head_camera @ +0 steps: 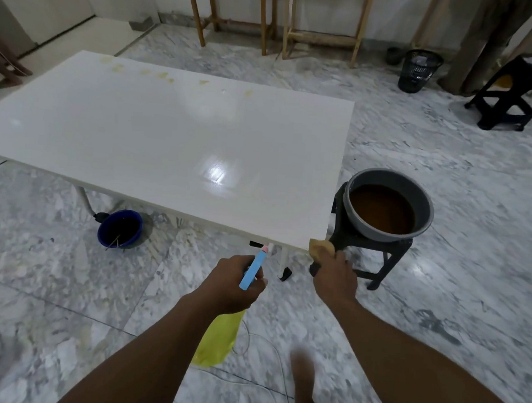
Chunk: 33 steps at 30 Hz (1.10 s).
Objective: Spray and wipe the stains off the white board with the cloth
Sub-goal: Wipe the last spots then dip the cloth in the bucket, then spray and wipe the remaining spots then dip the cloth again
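spray bottle raised at near edge, cloth at the near right corner

white board lies flat as the top of a desk, glossy, mostly clean. yellowish stains sit in a row along the far edge, well apart from both hands, so the remaining work looks to be over there.

left hand holds the spray bottle: yellow body hangs below the fist, blue head points up and forward with its nozzle near the board's near edge. held this way it looks ready to aim at the surface. fingers are curled tight around the neck; whether one rests on the trigger i cannot tell.

right hand grips the cloth, a tan wad pressed at the board's near right corner, likely wiping the edge or parked there while the spray is aimed. fingers are closed over the cloth, only its front lump shows.

grey basin of brown water sits on a dark stool just right of the board, probably kept close for rinsing. a blue bucket stands on the floor under the near edge.

likely next step: reach or walk to the far stains, spray, then wipe.
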Tool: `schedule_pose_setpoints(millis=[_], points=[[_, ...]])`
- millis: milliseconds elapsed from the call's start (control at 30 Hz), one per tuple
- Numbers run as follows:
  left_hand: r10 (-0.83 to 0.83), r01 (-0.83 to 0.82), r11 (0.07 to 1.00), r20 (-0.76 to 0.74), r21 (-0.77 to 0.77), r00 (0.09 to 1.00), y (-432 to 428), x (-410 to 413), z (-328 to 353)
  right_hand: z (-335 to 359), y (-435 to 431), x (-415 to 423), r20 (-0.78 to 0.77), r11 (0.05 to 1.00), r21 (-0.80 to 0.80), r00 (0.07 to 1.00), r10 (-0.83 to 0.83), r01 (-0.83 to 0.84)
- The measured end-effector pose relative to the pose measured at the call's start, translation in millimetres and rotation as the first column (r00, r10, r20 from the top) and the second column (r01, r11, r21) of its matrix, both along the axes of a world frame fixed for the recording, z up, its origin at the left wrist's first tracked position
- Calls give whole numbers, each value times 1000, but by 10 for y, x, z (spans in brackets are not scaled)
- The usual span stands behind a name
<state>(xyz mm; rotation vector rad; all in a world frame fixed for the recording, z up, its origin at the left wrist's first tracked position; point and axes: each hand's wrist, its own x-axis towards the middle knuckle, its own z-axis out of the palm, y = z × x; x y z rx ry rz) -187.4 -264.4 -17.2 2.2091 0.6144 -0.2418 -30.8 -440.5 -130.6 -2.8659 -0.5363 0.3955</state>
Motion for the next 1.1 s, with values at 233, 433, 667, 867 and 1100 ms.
schedule_pose_setpoints(millis=[233,433,667,867,1100], points=[[0,1,1000,-37,15,999,-26,-116,-56,42,-56,-101,-313,997,70,948,51,-30],[-11,11,1000,-14,25,1000,-82,-66,-12,318,-201,-153,-898,671,257,429,-100,695],[-20,19,999,31,33,999,-256,116,105,556,-414,65,-925,217,101,11,379,971],[32,-32,999,12,21,999,-330,417,286,891,-448,389,-774,151,195,57,631,969],[107,-109,991,26,80,994,-464,1029,491,1379,-503,1093,-841,227,302,147,520,926]])
